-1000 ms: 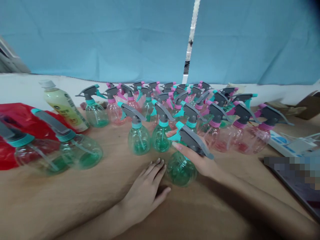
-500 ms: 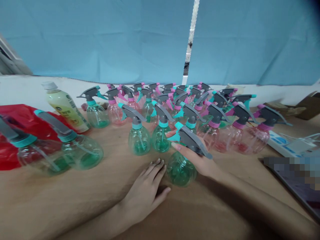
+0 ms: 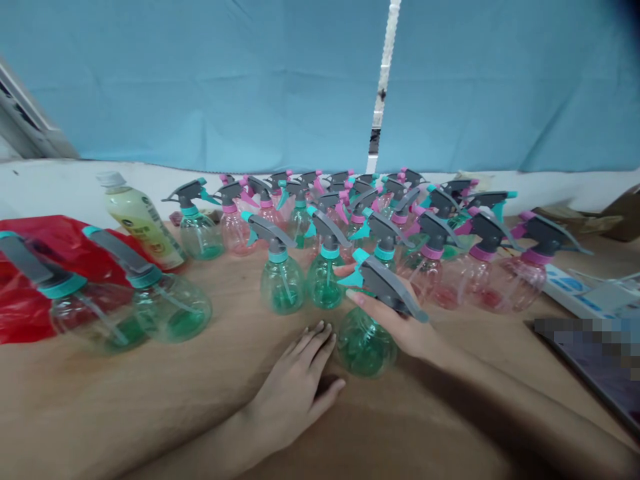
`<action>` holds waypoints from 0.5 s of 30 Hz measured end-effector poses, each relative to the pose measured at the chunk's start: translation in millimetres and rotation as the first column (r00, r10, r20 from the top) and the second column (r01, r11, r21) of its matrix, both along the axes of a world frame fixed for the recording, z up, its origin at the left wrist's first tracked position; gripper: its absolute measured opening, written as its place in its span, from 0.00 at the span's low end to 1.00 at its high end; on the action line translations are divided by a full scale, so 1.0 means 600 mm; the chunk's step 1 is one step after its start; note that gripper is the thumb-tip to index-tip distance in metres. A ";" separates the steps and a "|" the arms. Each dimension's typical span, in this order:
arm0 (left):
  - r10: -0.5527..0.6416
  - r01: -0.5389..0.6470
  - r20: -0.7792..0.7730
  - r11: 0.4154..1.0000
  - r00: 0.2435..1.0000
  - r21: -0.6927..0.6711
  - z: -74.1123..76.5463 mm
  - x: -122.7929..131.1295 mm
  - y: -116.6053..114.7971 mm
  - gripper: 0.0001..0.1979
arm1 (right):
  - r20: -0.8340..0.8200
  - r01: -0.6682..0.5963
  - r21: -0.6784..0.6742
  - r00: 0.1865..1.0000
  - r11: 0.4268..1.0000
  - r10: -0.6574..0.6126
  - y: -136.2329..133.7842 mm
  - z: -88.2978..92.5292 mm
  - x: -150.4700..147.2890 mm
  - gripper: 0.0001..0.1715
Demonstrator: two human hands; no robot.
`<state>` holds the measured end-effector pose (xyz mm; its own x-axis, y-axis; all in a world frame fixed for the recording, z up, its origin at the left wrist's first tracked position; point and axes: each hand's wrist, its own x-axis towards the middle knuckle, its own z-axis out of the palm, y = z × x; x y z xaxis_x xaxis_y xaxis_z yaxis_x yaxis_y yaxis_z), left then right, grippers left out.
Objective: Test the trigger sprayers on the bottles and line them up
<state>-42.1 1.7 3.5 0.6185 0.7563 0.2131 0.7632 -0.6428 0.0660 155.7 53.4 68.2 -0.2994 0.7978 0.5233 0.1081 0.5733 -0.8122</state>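
Note:
A clear green spray bottle (image 3: 367,343) with a grey and turquoise trigger head stands upright on the table in front of me. My right hand (image 3: 395,320) is closed round its neck from the right, just below the head; some fingers are hidden behind it. Palm down on the table, my left hand (image 3: 300,377) lies just left of that bottle with its fingers stretched out, holding nothing. Beyond my hands stand a green spray bottle (image 3: 281,287), another green spray bottle (image 3: 326,283) and several pink ones, among them a pink spray bottle (image 3: 517,283).
Two green spray bottles stand at left, the nearer-to-middle green bottle (image 3: 173,310) beside a red plastic bag (image 3: 65,233). Behind it leans a pale yellow drink bottle (image 3: 145,220). At right are a white power strip (image 3: 570,287) and a dark flat device (image 3: 590,373). A blue curtain (image 3: 250,87) hangs behind.
The whole view has shifted slightly, so everything sits a little further right and lower. Both hands keep their places relative to the bottle.

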 end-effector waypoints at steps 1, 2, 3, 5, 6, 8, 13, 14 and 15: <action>0.000 0.000 0.005 1.000 1.000 -0.001 0.000 -0.001 0.000 0.26 | -0.003 -0.002 0.009 1.000 1.000 0.002 0.001 -0.001 0.000 0.15; -0.001 0.001 0.008 1.000 1.000 -0.002 0.000 -0.001 0.000 0.26 | -0.005 -0.003 0.015 1.000 1.000 0.003 0.001 -0.002 0.001 0.15; -0.002 0.002 0.007 1.000 1.000 -0.004 0.000 -0.001 0.000 0.26 | -0.006 -0.004 0.018 1.000 1.000 0.004 0.002 -0.003 0.001 0.15; -0.001 0.001 0.003 1.000 1.000 -0.006 -0.001 -0.002 0.001 0.26 | -0.001 -0.002 0.011 1.000 1.000 0.002 0.002 -0.005 0.001 0.15; 0.000 0.000 0.001 1.000 1.000 -0.008 -0.001 -0.002 0.001 0.26 | 0.006 -0.002 0.004 1.000 1.000 0.002 0.001 -0.006 0.000 0.15; 0.003 -0.003 0.003 1.000 1.000 -0.013 -0.001 -0.002 0.001 0.26 | 0.012 0.004 -0.009 1.000 1.000 -0.004 0.000 -0.006 0.000 0.14; -0.007 0.007 -0.014 1.000 1.000 -0.020 0.000 -0.002 -0.001 0.26 | 0.044 0.037 -0.008 0.998 0.999 -0.037 -0.002 -0.007 -0.001 0.13; -0.008 0.007 -0.017 1.000 1.000 -0.016 0.000 -0.002 -0.001 0.27 | 0.058 0.047 0.001 0.997 0.999 -0.047 -0.002 -0.007 -0.001 0.13; -0.005 0.005 -0.019 1.000 1.000 -0.010 0.000 -0.002 -0.001 0.27 | 0.074 0.060 0.024 0.995 0.998 -0.061 -0.002 -0.007 0.000 0.13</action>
